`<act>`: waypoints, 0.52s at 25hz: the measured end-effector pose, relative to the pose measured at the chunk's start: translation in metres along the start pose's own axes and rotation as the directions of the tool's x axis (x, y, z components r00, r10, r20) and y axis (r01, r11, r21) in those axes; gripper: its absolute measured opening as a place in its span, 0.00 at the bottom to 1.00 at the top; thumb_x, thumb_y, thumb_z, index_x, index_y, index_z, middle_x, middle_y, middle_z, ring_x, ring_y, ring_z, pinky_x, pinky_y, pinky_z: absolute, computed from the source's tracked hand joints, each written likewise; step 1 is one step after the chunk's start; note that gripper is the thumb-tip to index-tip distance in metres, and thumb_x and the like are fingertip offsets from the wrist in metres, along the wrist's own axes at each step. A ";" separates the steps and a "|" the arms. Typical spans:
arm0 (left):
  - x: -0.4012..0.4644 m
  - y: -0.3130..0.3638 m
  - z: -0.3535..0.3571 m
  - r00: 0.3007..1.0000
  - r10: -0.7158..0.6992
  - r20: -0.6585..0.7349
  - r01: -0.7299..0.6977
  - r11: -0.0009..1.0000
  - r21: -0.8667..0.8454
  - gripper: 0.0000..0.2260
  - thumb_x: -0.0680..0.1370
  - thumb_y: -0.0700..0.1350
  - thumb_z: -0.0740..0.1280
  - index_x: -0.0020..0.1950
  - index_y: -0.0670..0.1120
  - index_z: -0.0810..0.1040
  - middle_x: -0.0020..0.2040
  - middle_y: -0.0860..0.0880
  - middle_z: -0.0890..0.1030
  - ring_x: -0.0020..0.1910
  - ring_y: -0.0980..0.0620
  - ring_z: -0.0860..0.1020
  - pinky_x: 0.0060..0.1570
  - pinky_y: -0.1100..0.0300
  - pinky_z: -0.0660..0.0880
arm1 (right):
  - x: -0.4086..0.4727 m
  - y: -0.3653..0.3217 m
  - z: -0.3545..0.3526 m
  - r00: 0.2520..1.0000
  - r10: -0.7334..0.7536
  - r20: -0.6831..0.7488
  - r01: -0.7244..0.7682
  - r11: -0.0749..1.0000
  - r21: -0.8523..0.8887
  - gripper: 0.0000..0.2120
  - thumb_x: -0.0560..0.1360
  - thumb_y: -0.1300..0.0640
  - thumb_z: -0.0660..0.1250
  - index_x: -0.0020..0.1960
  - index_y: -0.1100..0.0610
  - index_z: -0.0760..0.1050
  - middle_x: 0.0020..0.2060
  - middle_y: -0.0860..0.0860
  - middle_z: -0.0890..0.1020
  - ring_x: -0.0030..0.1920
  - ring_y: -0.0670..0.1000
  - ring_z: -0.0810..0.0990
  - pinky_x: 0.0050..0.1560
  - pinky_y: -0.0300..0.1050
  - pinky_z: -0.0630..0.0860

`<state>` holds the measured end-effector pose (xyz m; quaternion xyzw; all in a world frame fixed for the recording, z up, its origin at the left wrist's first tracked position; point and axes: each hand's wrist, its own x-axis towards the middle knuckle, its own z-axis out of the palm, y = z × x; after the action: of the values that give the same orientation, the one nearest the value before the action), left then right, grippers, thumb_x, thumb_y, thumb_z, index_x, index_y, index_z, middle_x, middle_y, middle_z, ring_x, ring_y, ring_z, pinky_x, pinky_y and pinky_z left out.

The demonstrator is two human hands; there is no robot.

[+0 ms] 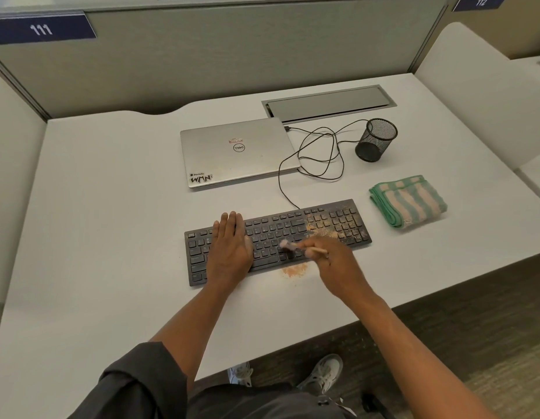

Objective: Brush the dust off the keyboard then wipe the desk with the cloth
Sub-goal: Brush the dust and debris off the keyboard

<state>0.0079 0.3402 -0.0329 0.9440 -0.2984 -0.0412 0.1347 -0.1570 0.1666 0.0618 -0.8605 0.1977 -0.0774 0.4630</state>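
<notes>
Head view, keyboard: we see the black keyboard point(278, 241) lying flat on the white desk point(111, 207), a little turned, in front of the closed laptop point(235, 152).
Head view, dust: orange-brown dust point(326, 228) lies thick on the right part of the keys, and a small heap of it point(294, 270) is on the desk, just beside the near edge of the keyboard.
Head view, left hand: our left hand point(229, 246) lies flat on the left part of the keys with straight fingers; it holds nothing and only presses the keyboard down.
Head view, right hand: our right hand point(332, 261) pinches the thin handle of a small brush point(296, 247); its bristles touch the middle keys. The picture is blurred here.
Head view, cloth: the folded green striped cloth point(409, 201) rests on the desk to the right of the keyboard, apart from it and not yet in use.
Handling, keyboard: we judge it light and stiff, so it can slide; a flat palm on it is enough.
Handling, brush: it looks light and thin; we hold it like a pen, near the bristles.
Handling, cloth: it looks soft and limp; we would take it from the top, gathering the folded layers together.
</notes>
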 end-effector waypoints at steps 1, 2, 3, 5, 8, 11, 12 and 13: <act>0.000 0.000 0.000 1.000 0.000 -0.001 0.000 1.000 -0.001 0.32 0.80 0.52 0.41 0.82 0.39 0.55 0.81 0.40 0.57 0.82 0.43 0.51 0.80 0.48 0.45 | -0.006 0.002 0.010 0.998 -0.037 0.054 0.040 0.998 -0.056 0.09 0.80 0.60 0.67 0.55 0.50 0.83 0.47 0.40 0.81 0.49 0.37 0.75 0.46 0.28 0.67; 0.000 0.000 0.000 1.000 0.001 -0.006 -0.001 1.000 -0.003 0.32 0.80 0.52 0.41 0.81 0.39 0.55 0.81 0.40 0.58 0.81 0.43 0.52 0.80 0.48 0.45 | -0.012 0.007 0.020 0.992 -0.085 0.090 0.098 0.985 -0.144 0.10 0.80 0.60 0.67 0.57 0.50 0.83 0.48 0.43 0.81 0.49 0.41 0.74 0.46 0.32 0.67; 0.000 0.000 0.000 1.000 0.003 -0.014 -0.003 1.000 -0.007 0.32 0.80 0.52 0.41 0.81 0.39 0.56 0.81 0.40 0.58 0.81 0.42 0.53 0.80 0.47 0.46 | -0.016 0.014 0.027 0.986 -0.129 0.105 0.151 0.960 -0.235 0.11 0.80 0.61 0.67 0.58 0.50 0.83 0.49 0.45 0.81 0.49 0.45 0.72 0.45 0.34 0.66; 0.000 0.000 0.000 1.000 0.003 -0.015 -0.003 1.000 -0.013 0.31 0.80 0.51 0.43 0.81 0.38 0.56 0.81 0.40 0.59 0.81 0.42 0.53 0.80 0.47 0.46 | -0.018 0.025 0.028 0.985 -0.162 0.054 0.171 0.920 -0.354 0.14 0.78 0.65 0.67 0.58 0.51 0.82 0.50 0.48 0.80 0.50 0.49 0.71 0.42 0.37 0.67; 0.000 0.000 0.000 1.000 0.004 -0.003 -0.004 1.000 -0.006 0.31 0.81 0.51 0.44 0.81 0.39 0.55 0.81 0.40 0.57 0.82 0.43 0.52 0.80 0.48 0.44 | -0.021 0.028 0.023 0.983 -0.167 -0.077 0.119 0.897 -0.427 0.17 0.75 0.69 0.68 0.58 0.54 0.82 0.50 0.50 0.81 0.49 0.53 0.74 0.38 0.43 0.71; 0.000 0.000 0.000 1.000 0.004 -0.007 -0.005 1.000 -0.009 0.32 0.80 0.51 0.42 0.81 0.39 0.55 0.81 0.40 0.58 0.81 0.43 0.52 0.80 0.48 0.44 | -0.029 0.024 0.033 0.973 -0.228 -0.042 0.186 0.875 -0.447 0.19 0.73 0.71 0.70 0.59 0.55 0.81 0.49 0.51 0.80 0.49 0.54 0.74 0.36 0.46 0.75; 0.000 0.000 0.000 1.000 0.006 -0.008 -0.006 1.000 -0.009 0.32 0.80 0.51 0.42 0.81 0.38 0.55 0.81 0.40 0.58 0.81 0.43 0.52 0.80 0.48 0.44 | -0.031 0.023 0.035 0.971 -0.238 -0.005 0.211 0.871 -0.444 0.19 0.73 0.70 0.70 0.60 0.55 0.81 0.49 0.51 0.80 0.49 0.54 0.74 0.37 0.45 0.75; 0.000 0.000 0.000 1.000 0.008 -0.010 -0.008 1.000 -0.010 0.32 0.80 0.52 0.42 0.81 0.38 0.55 0.81 0.40 0.58 0.81 0.42 0.52 0.80 0.48 0.44 | -0.031 0.024 0.036 0.972 -0.233 0.008 0.213 0.872 -0.440 0.19 0.73 0.70 0.70 0.61 0.54 0.81 0.49 0.51 0.80 0.50 0.53 0.74 0.38 0.44 0.75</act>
<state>0.0081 0.3403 -0.0332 0.9423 -0.3012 -0.0377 0.1411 -0.1807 0.1946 0.0233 -0.9575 0.1199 -0.1033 0.2412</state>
